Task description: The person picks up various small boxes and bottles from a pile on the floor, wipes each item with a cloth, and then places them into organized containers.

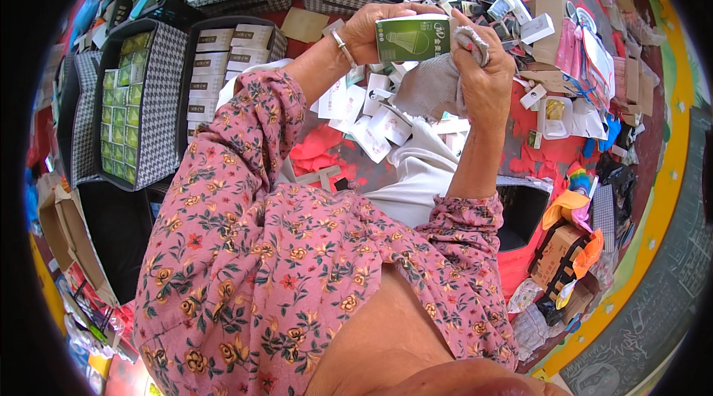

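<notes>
While left hand [371, 28] grips green bulb box [413, 37] at its end, right hand [484, 73] clamps grey cloth [434, 84] against box, raised above red floor. Left: houndstooth bin [160, 99] packed with green cartons [122, 110]; neighbouring bin [276, 43] holds white cartons [215, 62].

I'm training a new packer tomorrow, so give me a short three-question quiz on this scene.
1. True or false: the left hand holds the green and white carton.
2. What does the right hand grip against the carton? A) grey cloth B) scissors C) tape roll
3. Fill in: the checked fabric bin at the person's left holds rows of small ______ boxes.

Key: 1 true; 2 A, the grey cloth; 3 green.
</notes>
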Motion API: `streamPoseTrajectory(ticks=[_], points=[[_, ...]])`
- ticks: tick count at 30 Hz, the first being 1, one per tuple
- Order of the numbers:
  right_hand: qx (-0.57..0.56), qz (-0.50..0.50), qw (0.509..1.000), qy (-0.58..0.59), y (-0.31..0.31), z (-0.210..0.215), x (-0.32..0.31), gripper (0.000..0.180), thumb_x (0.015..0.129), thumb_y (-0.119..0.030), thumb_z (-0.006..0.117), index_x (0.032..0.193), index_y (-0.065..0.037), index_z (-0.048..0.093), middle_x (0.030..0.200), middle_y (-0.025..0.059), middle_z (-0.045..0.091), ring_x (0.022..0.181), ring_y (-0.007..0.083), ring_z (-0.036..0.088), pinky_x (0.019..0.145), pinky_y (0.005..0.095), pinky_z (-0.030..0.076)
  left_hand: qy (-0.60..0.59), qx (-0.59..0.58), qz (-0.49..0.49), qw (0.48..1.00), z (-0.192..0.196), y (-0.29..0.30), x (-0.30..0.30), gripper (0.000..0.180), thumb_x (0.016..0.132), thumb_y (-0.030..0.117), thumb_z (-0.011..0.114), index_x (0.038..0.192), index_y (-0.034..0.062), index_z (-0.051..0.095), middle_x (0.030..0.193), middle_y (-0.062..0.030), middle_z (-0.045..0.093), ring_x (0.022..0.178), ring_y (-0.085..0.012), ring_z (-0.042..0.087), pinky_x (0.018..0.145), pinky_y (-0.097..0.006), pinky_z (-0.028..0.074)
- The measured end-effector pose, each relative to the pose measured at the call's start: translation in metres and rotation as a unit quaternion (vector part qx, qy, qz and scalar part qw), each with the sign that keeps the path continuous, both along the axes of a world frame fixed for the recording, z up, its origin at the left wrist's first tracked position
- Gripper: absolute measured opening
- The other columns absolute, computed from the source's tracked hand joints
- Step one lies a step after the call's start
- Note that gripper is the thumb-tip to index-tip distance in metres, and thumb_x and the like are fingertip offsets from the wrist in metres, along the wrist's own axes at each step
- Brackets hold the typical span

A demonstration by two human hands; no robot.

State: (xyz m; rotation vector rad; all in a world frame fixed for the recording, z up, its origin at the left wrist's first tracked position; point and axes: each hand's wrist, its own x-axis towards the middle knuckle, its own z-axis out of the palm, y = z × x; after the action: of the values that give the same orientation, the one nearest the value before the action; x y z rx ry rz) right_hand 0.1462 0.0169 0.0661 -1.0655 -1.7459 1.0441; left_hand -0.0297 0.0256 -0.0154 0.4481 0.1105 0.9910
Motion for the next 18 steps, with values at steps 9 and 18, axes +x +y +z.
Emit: streamPoseTrajectory(ticks=[9, 18], points=[[-0.131, -0.016, 0.980, 0.148, 0.002, 0.004, 0.003, 0.028, 0.074, 0.004, 0.058, 0.101, -0.002, 0.062, 0.085, 0.0004, 0.060, 0.074, 0.0052, 0.052, 0.068, 0.0178, 0.042, 0.100, 0.024, 0.069, 0.992, 0.016, -0.002, 0.003, 0.043, 0.084, 0.020, 0.050, 0.121, -0.0004, 0.043, 0.113, -0.0137, 0.053, 0.096, -0.0185, 0.058, 0.083, -0.028, 0.048], [-0.106, -0.066, 0.982, 0.144, -0.003, 0.000, 0.000, 0.016, 0.071, 0.001, 0.062, 0.087, 0.001, 0.063, 0.074, -0.0017, 0.058, 0.065, 0.0032, 0.049, 0.058, 0.0165, 0.040, 0.145, 0.059, 0.097, 0.983, 0.021, 0.001, 0.000, 0.043, 0.085, 0.022, 0.048, 0.121, -0.0005, 0.042, 0.113, -0.0133, 0.052, 0.095, -0.0172, 0.057, 0.084, -0.027, 0.047]])
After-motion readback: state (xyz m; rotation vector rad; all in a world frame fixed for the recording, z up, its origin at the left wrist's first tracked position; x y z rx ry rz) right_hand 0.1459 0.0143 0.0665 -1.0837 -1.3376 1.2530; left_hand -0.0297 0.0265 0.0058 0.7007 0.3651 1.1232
